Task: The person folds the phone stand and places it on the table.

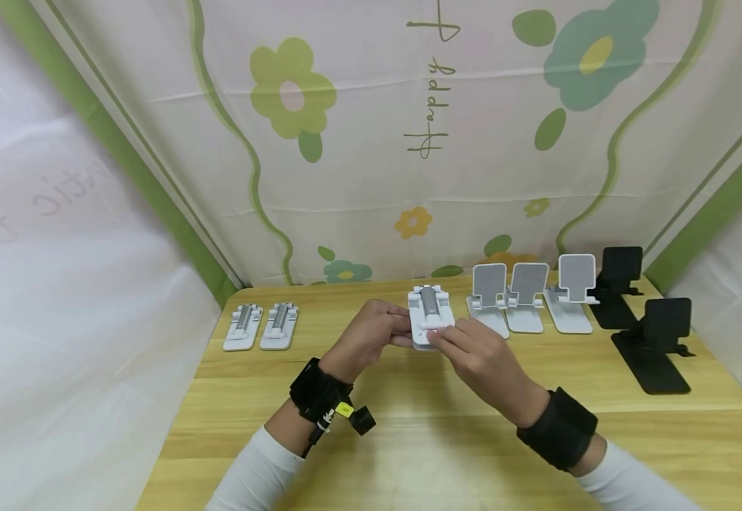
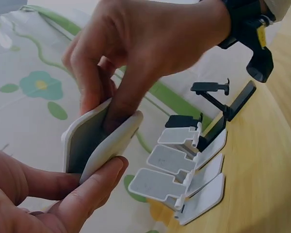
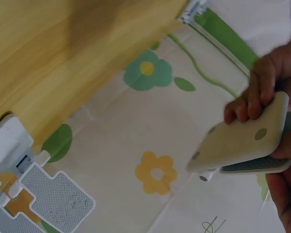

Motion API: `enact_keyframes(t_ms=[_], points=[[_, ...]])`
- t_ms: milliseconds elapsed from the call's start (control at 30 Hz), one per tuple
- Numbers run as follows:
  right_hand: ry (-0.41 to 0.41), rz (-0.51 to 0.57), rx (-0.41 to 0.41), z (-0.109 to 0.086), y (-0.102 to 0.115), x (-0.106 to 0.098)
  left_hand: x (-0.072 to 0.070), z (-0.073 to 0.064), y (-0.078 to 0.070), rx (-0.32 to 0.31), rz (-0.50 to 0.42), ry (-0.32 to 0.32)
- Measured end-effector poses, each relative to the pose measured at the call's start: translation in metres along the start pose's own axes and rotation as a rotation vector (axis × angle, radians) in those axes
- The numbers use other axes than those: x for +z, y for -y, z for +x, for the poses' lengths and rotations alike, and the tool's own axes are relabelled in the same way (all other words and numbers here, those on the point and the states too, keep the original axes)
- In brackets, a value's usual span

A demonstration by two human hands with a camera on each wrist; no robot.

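Both hands hold a white folding phone stand [image 1: 430,316] above the wooden table, near the middle of the head view. My left hand [image 1: 374,333] grips its left side, and my right hand [image 1: 482,358] pinches its lower right edge. In the left wrist view, the stand's two plates [image 2: 117,143] spread apart in a narrow V at one end, with a thumb of the upper hand between them. Small grey pads dot the underside of the base [image 3: 247,131] in the right wrist view, and a grey lined plate lies behind it.
Two folded white stands [image 1: 243,328] lie at the table's left. Three unfolded white stands [image 1: 527,298] stand at the right, close to the right hand, with two unfolded black stands [image 1: 658,348] beyond them. A flowered curtain [image 1: 358,163] hangs behind the table [image 1: 256,419].
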State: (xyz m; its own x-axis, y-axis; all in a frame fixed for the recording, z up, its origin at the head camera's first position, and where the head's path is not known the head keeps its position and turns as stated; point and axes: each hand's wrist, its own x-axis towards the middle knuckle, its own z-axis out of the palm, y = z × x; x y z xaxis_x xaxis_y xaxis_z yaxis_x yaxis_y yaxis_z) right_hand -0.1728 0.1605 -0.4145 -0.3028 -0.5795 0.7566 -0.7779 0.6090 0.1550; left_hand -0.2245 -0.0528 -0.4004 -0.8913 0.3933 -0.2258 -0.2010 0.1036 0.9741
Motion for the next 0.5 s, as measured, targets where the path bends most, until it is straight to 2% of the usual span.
enact_keyframes(t_ms=[67, 133, 200, 233, 300, 367, 433, 500], points=[[0.000, -0.015, -0.010, -0.003, 0.001, 0.003, -0.002, 0.000, 0.000, 0.009, -0.009, 0.002], [0.012, 0.010, 0.021, -0.003, 0.001, 0.004, -0.004, -0.001, 0.001, 0.009, -0.014, -0.003], [0.032, 0.092, 0.100, -0.002, 0.000, 0.004, -0.006, -0.001, 0.001, 0.009, -0.019, -0.010], [0.041, 0.154, 0.166, -0.001, 0.000, 0.003, -0.007, -0.001, 0.001, 0.009, -0.019, -0.015], [0.054, 0.273, 0.341, 0.002, -0.002, 0.001, -0.008, -0.003, 0.001, 0.007, -0.021, -0.025], [0.088, 0.422, 0.564, 0.005, -0.006, -0.002, -0.009, -0.003, 0.000, 0.014, -0.020, -0.028], [0.153, 0.570, 0.800, 0.007, -0.011, -0.005, -0.009, -0.005, -0.001, 0.014, -0.014, -0.024], [0.253, 0.781, 1.012, 0.008, -0.017, -0.007, -0.007, -0.007, -0.003, 0.018, -0.006, -0.012]])
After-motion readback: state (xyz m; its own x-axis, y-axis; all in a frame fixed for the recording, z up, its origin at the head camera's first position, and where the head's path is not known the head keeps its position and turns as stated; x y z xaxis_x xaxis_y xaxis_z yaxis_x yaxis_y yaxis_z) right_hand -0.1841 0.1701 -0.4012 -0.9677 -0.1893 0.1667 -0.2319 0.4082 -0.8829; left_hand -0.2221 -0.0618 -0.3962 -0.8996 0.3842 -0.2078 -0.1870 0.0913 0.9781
